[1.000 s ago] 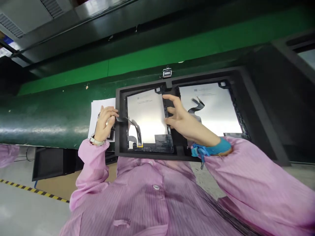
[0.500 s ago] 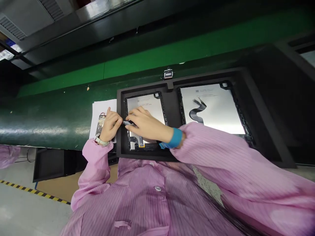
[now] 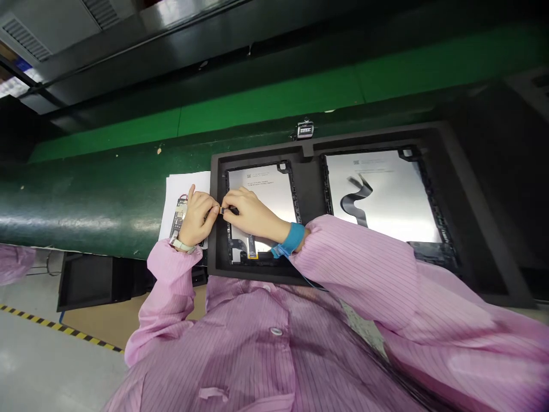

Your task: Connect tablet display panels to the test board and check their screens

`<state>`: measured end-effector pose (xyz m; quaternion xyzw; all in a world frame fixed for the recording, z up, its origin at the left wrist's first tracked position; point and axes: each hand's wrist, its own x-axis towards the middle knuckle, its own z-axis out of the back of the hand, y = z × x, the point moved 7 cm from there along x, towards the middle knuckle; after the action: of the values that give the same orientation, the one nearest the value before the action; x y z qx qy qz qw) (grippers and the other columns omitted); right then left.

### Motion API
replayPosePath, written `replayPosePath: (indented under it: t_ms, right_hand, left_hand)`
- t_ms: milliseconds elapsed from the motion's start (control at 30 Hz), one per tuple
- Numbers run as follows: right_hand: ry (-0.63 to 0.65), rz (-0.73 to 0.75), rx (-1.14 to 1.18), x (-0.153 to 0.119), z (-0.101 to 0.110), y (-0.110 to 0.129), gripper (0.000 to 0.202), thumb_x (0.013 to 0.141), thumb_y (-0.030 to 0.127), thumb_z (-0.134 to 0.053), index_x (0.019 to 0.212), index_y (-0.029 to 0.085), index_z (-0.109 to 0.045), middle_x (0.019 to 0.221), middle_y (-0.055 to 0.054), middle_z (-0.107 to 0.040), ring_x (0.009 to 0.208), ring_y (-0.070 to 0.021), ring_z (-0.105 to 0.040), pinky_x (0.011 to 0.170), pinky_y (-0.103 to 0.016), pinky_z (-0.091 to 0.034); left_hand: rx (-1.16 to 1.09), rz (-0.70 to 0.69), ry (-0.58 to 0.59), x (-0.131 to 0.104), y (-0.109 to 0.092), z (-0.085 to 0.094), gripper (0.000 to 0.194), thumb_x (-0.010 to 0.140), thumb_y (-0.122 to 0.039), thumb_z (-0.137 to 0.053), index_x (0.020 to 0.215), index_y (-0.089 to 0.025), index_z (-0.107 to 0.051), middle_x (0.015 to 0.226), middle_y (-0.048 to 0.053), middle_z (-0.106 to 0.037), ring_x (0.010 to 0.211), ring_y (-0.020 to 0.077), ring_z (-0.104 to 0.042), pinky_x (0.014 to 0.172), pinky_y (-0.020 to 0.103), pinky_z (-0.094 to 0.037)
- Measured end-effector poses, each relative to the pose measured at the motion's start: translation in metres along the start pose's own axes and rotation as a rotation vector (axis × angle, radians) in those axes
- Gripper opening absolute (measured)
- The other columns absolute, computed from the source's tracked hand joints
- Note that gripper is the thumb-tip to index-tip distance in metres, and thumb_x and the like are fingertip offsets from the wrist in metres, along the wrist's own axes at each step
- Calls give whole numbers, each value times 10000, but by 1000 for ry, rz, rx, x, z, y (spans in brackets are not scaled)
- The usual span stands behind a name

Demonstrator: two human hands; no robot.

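Observation:
My left hand point(image 3: 197, 218) is closed in a pinch at the left rim of the black foam tray point(image 3: 309, 189). Its thumb and forefinger meet the tip of a flat ribbon cable point(image 3: 222, 210). From the other side, my right hand point(image 3: 252, 214) pinches the same cable, hiding most of it. Below my right hand lies a silvery display panel point(image 3: 274, 197) with a black frame, set in the tray's left recess. A dark flex strip with a yellow-edged end point(image 3: 252, 252) shows near its lower edge. Under my left hand, a small circuit board point(image 3: 179, 214) is partly hidden.
In the tray's right recess sits a second display panel point(image 3: 386, 200) with a curled ribbon cable point(image 3: 355, 200) on it. White paper sheets point(image 3: 171, 186) lie left of the tray. A small metal tally counter point(image 3: 305, 130) stands behind it on the green bench point(image 3: 107, 194).
My right hand's fingers have drawn together and closed in on my left fingertips at the cable's end. The whole view has shifted slightly, with the tray now farther right.

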<state>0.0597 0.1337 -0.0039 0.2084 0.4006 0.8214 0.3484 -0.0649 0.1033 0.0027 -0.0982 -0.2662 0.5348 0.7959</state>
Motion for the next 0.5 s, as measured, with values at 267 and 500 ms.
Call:
replayPosePath:
  t_ms: [267,500]
  right_hand:
    - [-3,9,51,1,-3,-3,184,951,220,-496,807,177,-603,949,-72,-658,953,-209,-521,935,-384,-375]
    - [-57,-61,149,2,35,-23,200,948,247,-484,848,175,-641,932,-70,-701,882,-191,-612,856,-347,-469]
  left_hand:
    - [33,-31,-31,0,-7,0,291,1023,-335,-387,781,-250,-523,812,19,-614,893,220,-583,1273,585,-240]
    - [-95,317,-514,-17,44,32,214,1009,-385,-489,977,-241,-643,1074,77,-661,1111,255,-621,1182,538,-385]
